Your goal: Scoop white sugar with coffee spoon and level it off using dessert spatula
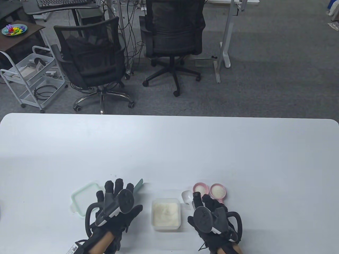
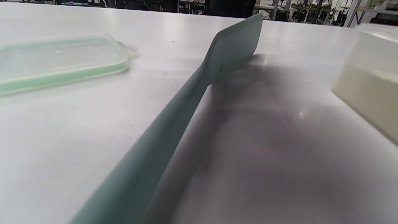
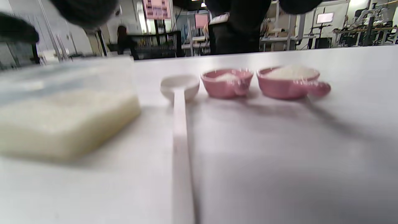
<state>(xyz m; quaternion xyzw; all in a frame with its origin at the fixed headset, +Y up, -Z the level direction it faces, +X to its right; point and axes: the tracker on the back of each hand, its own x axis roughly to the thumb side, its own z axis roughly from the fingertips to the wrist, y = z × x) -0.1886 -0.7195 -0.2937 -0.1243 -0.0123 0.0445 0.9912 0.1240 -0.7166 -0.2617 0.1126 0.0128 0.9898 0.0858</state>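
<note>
A grey-green dessert spatula (image 2: 186, 99) lies on the white table (image 1: 169, 148), and its blade tip (image 1: 139, 184) pokes out past my left hand (image 1: 116, 193). That hand hovers over the handle with its fingers straight and no grip visible. The clear tub of white sugar (image 1: 166, 213) stands between my hands. To its right a white coffee spoon (image 1: 186, 196) lies flat, its handle running under my right hand (image 1: 202, 202). The right hand's fingertips (image 3: 84, 9) hang above the spoon (image 3: 180, 90) without holding it.
The tub's green-rimmed lid (image 1: 82, 197) lies left of my left hand. Two pink measuring spoons filled with sugar (image 1: 199, 188) (image 1: 218, 191) sit just beyond my right hand. Office chairs and desks stand past the table's far edge.
</note>
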